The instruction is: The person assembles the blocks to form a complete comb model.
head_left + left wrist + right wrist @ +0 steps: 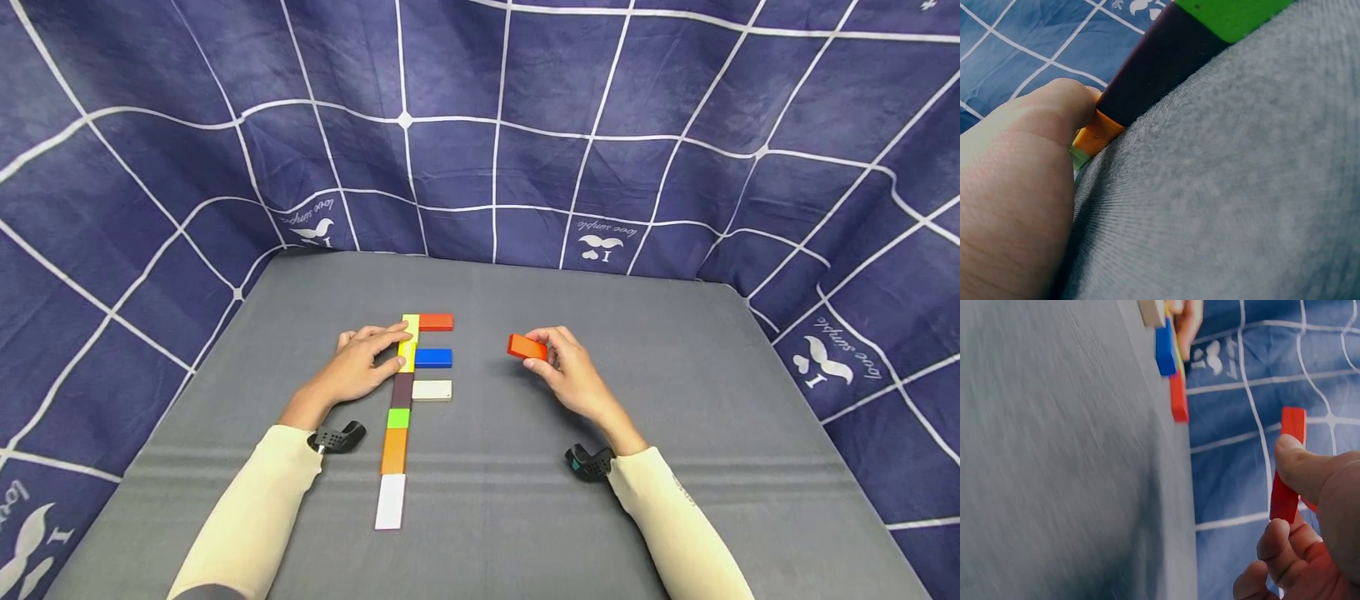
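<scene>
My right hand (573, 375) pinches a red-orange block (525, 346) between thumb and fingers, held up to the right of a row of blocks. In the right wrist view the thumb (1300, 465) lies across its face. My left hand (360, 367) rests its fingertips on the yellow blocks (406, 357) at the far end of the row. Its thumb (1063, 106) touches the row's left side in the left wrist view. Toward me the row goes on with a dark purple block (402, 390), a green one (399, 418), an orange one (394, 451) and a white one (390, 502).
Off the row's right side stick a red block (436, 322), a blue block (433, 358) and a cream block (432, 391), spaced apart. Everything lies on a grey cloth-covered table (510, 500). A blue curtain with white lines (457, 167) surrounds the table's back and sides.
</scene>
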A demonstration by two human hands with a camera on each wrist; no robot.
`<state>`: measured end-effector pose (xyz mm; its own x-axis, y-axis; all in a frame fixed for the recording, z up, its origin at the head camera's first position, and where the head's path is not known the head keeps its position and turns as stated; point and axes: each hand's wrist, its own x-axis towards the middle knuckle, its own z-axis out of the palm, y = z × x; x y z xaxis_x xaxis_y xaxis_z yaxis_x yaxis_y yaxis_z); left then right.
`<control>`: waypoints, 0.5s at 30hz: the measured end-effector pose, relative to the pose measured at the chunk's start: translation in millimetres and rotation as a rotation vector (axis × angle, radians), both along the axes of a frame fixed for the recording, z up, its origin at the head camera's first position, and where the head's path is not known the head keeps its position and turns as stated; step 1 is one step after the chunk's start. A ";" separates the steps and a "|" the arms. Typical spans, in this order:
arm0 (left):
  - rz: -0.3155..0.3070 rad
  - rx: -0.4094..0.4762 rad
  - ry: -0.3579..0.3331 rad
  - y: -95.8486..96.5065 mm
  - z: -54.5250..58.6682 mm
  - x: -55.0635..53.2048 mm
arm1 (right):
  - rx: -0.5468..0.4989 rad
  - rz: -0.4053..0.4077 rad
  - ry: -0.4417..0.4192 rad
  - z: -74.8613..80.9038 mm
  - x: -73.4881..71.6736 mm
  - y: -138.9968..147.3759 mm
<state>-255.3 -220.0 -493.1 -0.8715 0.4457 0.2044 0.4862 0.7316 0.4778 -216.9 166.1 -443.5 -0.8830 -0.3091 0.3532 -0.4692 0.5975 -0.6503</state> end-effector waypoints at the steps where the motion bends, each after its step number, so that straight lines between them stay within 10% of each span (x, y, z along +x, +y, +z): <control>1: 0.002 -0.002 -0.001 -0.5 -0.8 0.1 | 0.000 0.007 -0.006 -0.3 2.1 -4.3; 15: 0.011 -0.004 -0.007 0.4 0.9 -0.8 | -0.027 0.074 -0.044 4.3 26.9 -66.6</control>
<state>-256.2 -219.7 -492.1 -0.8779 0.4367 0.1965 0.4746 0.7392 0.4779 -190.0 99.5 -439.2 -0.8729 -0.3652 0.3236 -0.4822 0.5442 -0.6865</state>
